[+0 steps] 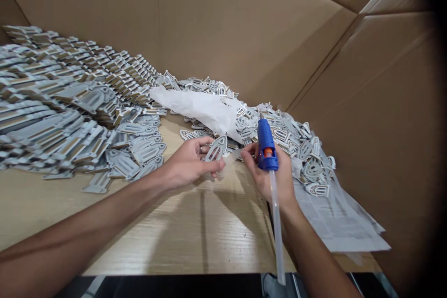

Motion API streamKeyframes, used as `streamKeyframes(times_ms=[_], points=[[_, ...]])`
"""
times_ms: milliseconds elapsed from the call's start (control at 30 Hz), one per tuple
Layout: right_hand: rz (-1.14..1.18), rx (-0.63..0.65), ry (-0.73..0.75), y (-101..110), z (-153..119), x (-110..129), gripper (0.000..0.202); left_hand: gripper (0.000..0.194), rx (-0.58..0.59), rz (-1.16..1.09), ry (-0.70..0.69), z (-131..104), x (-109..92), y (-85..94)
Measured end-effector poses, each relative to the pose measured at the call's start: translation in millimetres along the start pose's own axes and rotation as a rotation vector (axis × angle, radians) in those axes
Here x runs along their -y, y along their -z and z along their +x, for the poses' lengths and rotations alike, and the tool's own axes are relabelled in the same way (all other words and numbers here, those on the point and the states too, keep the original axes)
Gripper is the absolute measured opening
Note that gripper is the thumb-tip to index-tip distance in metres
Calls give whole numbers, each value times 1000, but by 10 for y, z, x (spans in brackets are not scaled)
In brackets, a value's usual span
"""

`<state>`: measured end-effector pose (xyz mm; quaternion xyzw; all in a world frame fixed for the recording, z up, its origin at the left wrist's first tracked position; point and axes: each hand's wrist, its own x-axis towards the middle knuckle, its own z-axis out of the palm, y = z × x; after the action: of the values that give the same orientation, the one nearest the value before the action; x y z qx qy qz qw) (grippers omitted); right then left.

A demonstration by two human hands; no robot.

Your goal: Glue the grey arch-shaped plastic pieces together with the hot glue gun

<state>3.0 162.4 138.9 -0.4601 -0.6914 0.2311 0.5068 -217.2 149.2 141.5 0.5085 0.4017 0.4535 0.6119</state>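
My left hand (195, 160) is closed around a small grey arch-shaped piece (216, 149), which stands up between thumb and fingers. In my right hand (272, 172) is a blue glue gun (267, 144), its nozzle pointing away from me and a long clear glue stick (277, 228) trailing from its back end. The thumb and a finger of that hand also pinch a thin translucent strip (234, 154) that reaches toward the grey piece. Both hands are close together above the wooden table.
Dense stacks of grey pieces (70, 135) cover the left of the wooden table (167, 228). A loose heap of smaller arch pieces (307, 149) lies at the right, partly on paper sheets (338, 219). White tissue (206, 111) rests behind my hands. Cardboard walls (226, 18) stand behind.
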Motion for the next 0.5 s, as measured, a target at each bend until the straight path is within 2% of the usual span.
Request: streamKeyframes(times_ms=[67, 133, 333, 400, 500], points=[[-14, -48, 3, 10, 10, 8, 18, 37, -15, 12, 4, 0, -14, 2], [-2, -38, -11, 32, 22, 54, 19, 37, -30, 23, 7, 4, -16, 7], [151, 194, -143, 144, 63, 200, 40, 35, -101, 70, -4, 22, 16, 35], [170, 234, -153, 146, 65, 193, 42, 33, -124, 81, -7, 24, 12, 35], [109, 146, -126, 84, 50, 142, 40, 30, -103, 93, -8, 16, -12, 22]])
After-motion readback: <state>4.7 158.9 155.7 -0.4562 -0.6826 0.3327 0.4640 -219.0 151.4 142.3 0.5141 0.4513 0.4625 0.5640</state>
